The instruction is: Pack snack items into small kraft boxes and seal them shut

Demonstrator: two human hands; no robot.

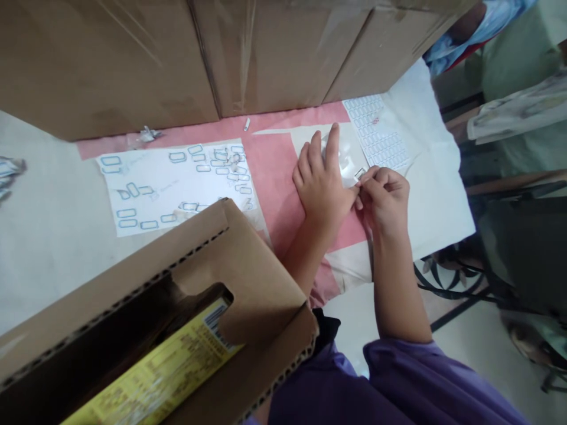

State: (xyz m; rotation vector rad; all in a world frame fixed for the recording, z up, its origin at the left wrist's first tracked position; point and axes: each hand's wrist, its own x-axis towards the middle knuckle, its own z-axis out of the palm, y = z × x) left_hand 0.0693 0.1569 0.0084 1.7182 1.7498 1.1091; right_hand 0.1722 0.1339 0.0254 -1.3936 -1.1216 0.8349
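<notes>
My left hand (322,180) lies with fingers spread over a round, pale translucent object (348,150) on the table, partly hiding it. What kind of object it is I cannot make out. At its lower right edge, my right hand (384,198) has thumb and fingers pinched on a small dark-outlined sticker (359,174), close to my left thumb. Just beyond the right hand lies a sheet of blue-outlined stickers (385,144) in rows. To the left is a white sheet (150,203) with blue-outlined stickers scattered on it.
Large taped cardboard boxes (274,59) stand along the back. An open cardboard box (261,277) with a yellow packet (177,366) inside fills the lower left. A pink-and-white cloth (274,177) covers the table. Crumpled scraps (149,134) lie near the boxes. Another person's sleeve (500,23) shows upper right.
</notes>
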